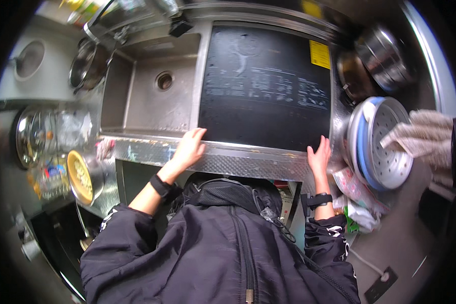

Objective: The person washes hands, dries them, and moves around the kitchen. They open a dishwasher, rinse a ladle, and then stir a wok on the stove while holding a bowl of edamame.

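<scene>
My left hand [191, 148] rests at the front edge of the stainless steel counter, between the sink [157, 91] and a flat black panel [266, 91]. Its fingers are apart and nothing is held in it. My right hand [320, 155] is at the panel's front right corner, with thumb and fingers spread and nothing in it. The panel bears printed text, diagrams and a yellow label [319, 54]. It lies right of the sink basin, whose round drain [164, 80] shows. Both wrists wear black straps.
Metal pots [383, 57] stand at the back right, above stacked basins and a perforated metal tray [390, 142]. A cloth [421, 135] hangs at the right. On the left are a pan [89, 64], a yellow-lined bowl of pale food [80, 178] and plastic bottles [53, 180].
</scene>
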Demonstrator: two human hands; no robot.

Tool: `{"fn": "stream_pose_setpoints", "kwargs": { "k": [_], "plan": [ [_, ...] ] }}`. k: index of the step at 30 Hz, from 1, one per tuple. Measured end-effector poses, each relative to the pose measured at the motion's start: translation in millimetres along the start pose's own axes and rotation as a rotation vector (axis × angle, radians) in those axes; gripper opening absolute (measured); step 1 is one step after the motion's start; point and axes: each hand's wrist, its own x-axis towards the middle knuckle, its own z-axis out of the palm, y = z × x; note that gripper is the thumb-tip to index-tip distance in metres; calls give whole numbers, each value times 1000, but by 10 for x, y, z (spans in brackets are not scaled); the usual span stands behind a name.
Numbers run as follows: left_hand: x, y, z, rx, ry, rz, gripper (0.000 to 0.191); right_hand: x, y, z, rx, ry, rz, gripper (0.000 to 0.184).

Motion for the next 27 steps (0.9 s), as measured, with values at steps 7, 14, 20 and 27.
{"fn": "stream_pose_setpoints", "kwargs": {
  "k": [7,14,20,27],
  "plan": [
    [322,250,249,152,34,46,53,-67,249,93,35,120,108,69],
    [790,319,286,264,-122,-130,71,-43,384,60,58,109,78,66],
    [930,289,226,265,-290,-203,76,-79,357,22,61,98,62,68],
    [931,288,196,273,-294,-182,73,-76,283,-25,214,48,239,68]
  ]
}}
